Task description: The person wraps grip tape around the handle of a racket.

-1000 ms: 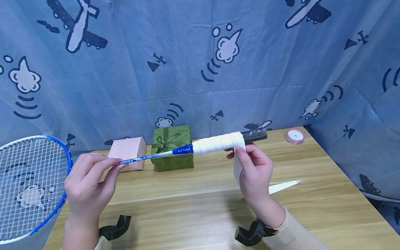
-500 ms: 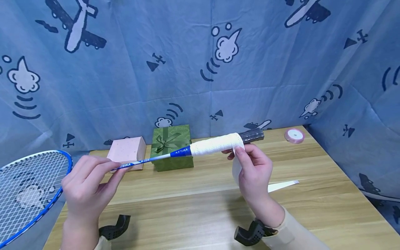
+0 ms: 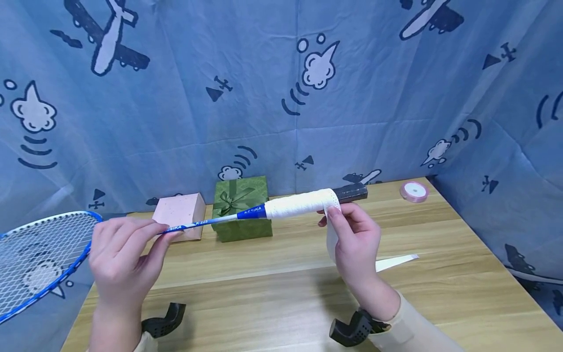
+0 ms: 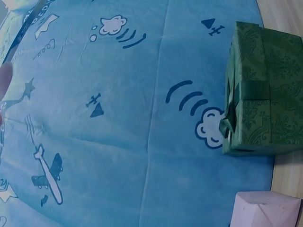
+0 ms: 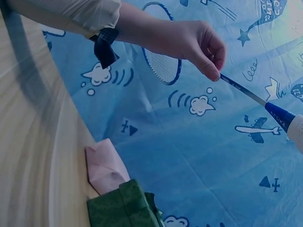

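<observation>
A badminton racket (image 3: pixel 251 211) with a blue and white shaft is held level above the table, its strung head (image 3: pixel 39 266) at the left. My left hand (image 3: pixel 125 259) pinches the shaft between thumb and fingers; the right wrist view shows this left hand (image 5: pixel 189 45) from the other side. White grip tape (image 3: pixel 301 203) covers most of the handle in overlapping turns. Bare black handle (image 3: pixel 351 192) shows at the right end. Just below the last turn, my right hand (image 3: pixel 358 239) pinches the tape. Its loose tail (image 3: pixel 398 262) passes behind that hand, tapering to a point.
At the back of the wooden table (image 3: pixel 264 308) stand a pink box (image 3: pixel 179 210) and a green gift box (image 3: pixel 242 230) with a bow. A roll of pink ribbon (image 3: pixel 414 191) lies near the far right corner. A blue patterned curtain (image 3: pixel 264 107) hangs behind.
The racket has rolled about its shaft, so its head looks narrower and more tilted. Its handle end has shifted slightly left, and my right hand has moved left with the tape.
</observation>
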Motion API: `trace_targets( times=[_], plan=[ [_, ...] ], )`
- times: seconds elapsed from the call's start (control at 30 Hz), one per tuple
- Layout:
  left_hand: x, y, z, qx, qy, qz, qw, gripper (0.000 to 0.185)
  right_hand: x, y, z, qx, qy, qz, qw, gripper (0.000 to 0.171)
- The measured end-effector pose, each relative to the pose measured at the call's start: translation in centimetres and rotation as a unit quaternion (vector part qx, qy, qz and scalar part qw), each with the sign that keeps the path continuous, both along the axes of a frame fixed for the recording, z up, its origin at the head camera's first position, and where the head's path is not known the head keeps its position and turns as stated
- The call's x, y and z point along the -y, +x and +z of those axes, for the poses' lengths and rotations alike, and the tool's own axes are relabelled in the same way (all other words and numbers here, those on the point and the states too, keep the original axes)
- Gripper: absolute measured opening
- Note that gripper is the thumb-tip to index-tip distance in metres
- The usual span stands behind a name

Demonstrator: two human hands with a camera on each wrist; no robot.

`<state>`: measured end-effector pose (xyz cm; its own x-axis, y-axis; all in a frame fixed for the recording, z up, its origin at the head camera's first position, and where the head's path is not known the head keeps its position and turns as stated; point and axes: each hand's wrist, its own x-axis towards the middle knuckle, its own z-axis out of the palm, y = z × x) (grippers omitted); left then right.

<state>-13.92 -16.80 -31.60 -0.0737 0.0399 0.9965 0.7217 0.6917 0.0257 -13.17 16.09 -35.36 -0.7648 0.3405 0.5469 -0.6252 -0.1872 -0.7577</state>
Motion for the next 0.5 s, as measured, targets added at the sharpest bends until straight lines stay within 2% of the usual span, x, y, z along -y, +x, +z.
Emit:
trace_targets(
  times=[0.13, 0.27, 0.5],
  plan=[
    [-0.43, 0.04, 0.13, 0.001, 0.022, 0.014, 0.9997, 0.05, -0.03, 0.12, -0.04, 0.012, 0.007, -0.009, 1.0, 0.011],
    [-0.56, 0.1, 0.24, 0.007, 0.02, 0.02, 0.9996, 0.052, -0.11, 0.09, -0.16, 0.016, 0.01, -0.013, 1.0, 0.011],
    [-0.31, 0.16, 0.1, 0.025, 0.012, 0.011, 0.9996, 0.051, -0.17, 0.03, -0.27, 0.012, 0.021, -0.01, 1.0, 0.013]
  ],
)
